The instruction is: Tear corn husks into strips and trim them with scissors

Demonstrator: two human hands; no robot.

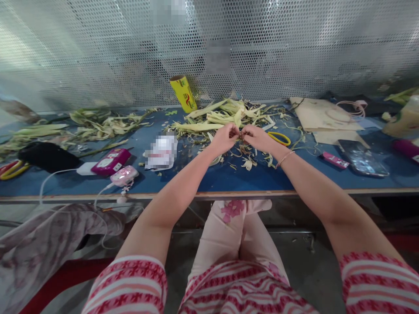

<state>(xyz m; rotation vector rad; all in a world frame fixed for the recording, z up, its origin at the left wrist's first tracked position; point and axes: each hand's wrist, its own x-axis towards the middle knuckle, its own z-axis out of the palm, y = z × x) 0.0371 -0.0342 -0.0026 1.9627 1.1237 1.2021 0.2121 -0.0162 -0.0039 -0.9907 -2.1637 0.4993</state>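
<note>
Above the blue table [183,181], my left hand [225,138] and my right hand [257,138] meet fingertip to fingertip. Both are closed in a pinch around something small and brownish, too small to make out. Just behind them lies a heap of pale green husk-like leaves [225,117]. Torn scraps and shreds [248,163] are scattered beneath and in front of my fingers. A yellow loop handle [279,138], perhaps of scissors, rests right beside my right wrist.
A yellow tube [183,93] leans near the perforated metal screen [131,52]. Left are a white packet [163,150], a purple charger [111,162], cables, a black pouch [49,157] and more leaves [104,122]. Right are brown paper [322,114], a pink box [335,160] and a phone [363,158].
</note>
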